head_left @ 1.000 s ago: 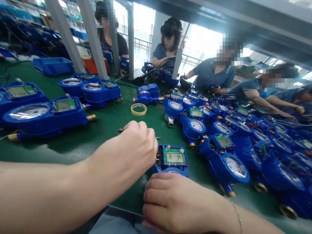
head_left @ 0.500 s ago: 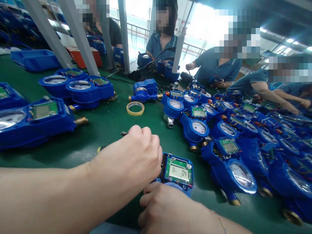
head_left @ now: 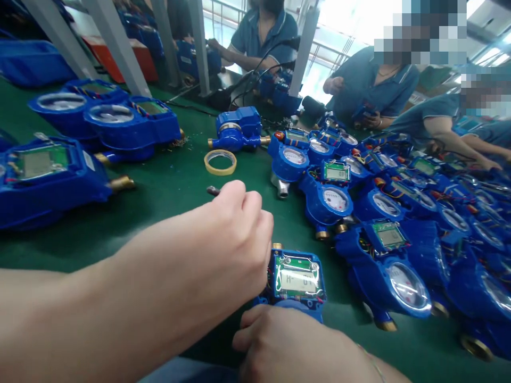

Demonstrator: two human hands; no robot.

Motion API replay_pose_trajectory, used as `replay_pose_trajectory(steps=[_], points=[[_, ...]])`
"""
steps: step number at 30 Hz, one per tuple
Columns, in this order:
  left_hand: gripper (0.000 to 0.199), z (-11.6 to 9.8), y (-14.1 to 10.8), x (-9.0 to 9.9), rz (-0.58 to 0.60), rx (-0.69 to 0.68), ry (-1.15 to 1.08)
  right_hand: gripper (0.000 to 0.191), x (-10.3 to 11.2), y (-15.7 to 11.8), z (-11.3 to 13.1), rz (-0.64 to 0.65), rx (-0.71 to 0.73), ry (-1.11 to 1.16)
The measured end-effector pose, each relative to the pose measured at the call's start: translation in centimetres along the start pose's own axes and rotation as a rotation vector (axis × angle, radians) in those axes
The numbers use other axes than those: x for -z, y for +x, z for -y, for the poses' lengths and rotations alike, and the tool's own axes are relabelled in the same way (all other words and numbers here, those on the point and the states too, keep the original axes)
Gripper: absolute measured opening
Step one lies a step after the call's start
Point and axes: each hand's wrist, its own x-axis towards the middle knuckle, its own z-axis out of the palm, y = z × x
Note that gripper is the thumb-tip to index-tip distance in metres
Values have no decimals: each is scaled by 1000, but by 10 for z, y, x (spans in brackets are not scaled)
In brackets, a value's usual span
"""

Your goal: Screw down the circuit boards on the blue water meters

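In front of me is a blue water meter (head_left: 319, 260) with its top uncovered. Its green circuit board and lit display (head_left: 297, 280) face up, and glare blurs the digits. My left hand (head_left: 239, 239) is closed in a fist at the left edge of the board; its fingertips, and anything in them, are hidden. Beyond the knuckles pokes the dark end of a thin tool (head_left: 213, 190); whether the hand holds it I cannot tell. My right hand (head_left: 287, 340) curls around the near side of the meter, covering most of the round dial part.
Many blue water meters (head_left: 335, 199) crowd the right of the green table (head_left: 167, 186). Other meters (head_left: 51, 175) stand at the left. A yellowish tape roll (head_left: 220, 162) lies beyond my left hand, before another meter (head_left: 238, 127). Co-workers (head_left: 371, 80) sit across, behind grey posts (head_left: 120, 48).
The view has shifted slightly, so the tape and far meters appear higher. Both hands stay at the meter, the left still in a fist. A yellow-green end near the left wrist is now hidden.
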Motion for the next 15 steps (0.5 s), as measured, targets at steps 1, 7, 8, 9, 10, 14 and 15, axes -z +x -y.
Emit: replay_pose_trajectory(steps=[1, 7, 8, 9, 10, 14, 15], points=[[24, 1, 0, 0, 5, 8, -12, 20, -3, 1, -2, 9, 1, 7], [21, 1, -2, 3, 67, 59, -107, 30, -18, 7, -9, 23, -42, 15], [20, 1, -1, 3, 85, 68, -126, 29, -19, 7, -9, 21, -51, 13], [20, 1, -1, 3, 100, 74, -143, 29, -19, 7, -8, 18, -60, 11], [19, 0, -1, 2, 109, 80, -157, 28, -19, 6, -7, 18, -65, 10], [20, 0, -3, 0, 50, 59, -162, 28, -20, 2, -6, 25, -62, 3], [22, 0, -4, -2, 20, 41, -161, 28, -20, 1, -6, 28, -60, -2]])
